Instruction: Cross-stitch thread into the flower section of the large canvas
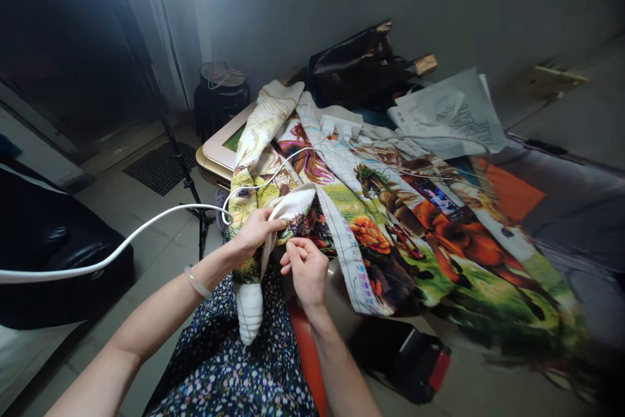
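Observation:
A large piece of cross-stitch fabric (312, 173), printed with horses and orange flowers, lies spread in folds over the table and hangs off its front edge. Its left side is gathered into a long roll (250, 303) with a white end that rests against my lap. My left hand (258, 232) pinches a turned-up fold of this fabric between thumb and fingers. Just to the right, my right hand (307, 269) is closed in a pinch close under the fabric's edge. Whether a needle or thread is between its fingertips is too small to make out.
A white cable (161, 214) crosses from the left to the fabric. White plugs (336, 125) and a lit phone (433, 197) lie on the cloth. Behind are a black bag (356, 69) and a white plastic bag (449, 114). A tripod stand (168, 131) rises at left; a black box (398, 358) sits below.

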`<state>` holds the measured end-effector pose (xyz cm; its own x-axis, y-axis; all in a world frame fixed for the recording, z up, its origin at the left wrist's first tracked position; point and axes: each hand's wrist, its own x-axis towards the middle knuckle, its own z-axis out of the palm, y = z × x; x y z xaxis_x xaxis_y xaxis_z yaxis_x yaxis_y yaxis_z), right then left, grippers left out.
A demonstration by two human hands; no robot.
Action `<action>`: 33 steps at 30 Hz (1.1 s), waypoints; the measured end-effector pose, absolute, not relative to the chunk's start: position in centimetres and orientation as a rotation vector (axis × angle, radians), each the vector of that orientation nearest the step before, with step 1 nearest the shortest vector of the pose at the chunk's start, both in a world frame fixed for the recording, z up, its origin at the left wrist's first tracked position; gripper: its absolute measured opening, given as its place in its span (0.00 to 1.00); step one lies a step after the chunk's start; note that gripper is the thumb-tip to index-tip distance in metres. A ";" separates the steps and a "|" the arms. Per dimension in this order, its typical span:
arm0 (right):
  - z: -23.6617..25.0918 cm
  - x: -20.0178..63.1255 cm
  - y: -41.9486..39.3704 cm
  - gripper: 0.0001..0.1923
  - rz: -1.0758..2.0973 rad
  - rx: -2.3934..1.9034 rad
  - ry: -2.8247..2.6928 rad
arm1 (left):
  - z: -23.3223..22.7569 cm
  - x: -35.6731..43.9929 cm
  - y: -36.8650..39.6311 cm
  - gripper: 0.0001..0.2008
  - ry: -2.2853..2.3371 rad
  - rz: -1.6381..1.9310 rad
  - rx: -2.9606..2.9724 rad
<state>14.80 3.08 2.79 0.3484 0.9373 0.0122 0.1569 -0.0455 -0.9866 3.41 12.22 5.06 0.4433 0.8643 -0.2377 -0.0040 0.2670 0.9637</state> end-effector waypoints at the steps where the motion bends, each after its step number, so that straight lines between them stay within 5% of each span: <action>1: 2.8 14.8 3.1 0.14 0.873 -1.486 -1.048 | 5.1 3.4 12.2 0.11 0.944 0.722 1.154; 27: 2.8 14.9 3.9 0.15 0.901 -1.464 -0.997 | 5.3 3.5 12.2 0.12 0.937 0.733 1.143; 33: 2.6 15.0 3.3 0.13 0.694 -1.563 -1.058 | 4.8 3.5 12.3 0.14 0.900 0.714 1.070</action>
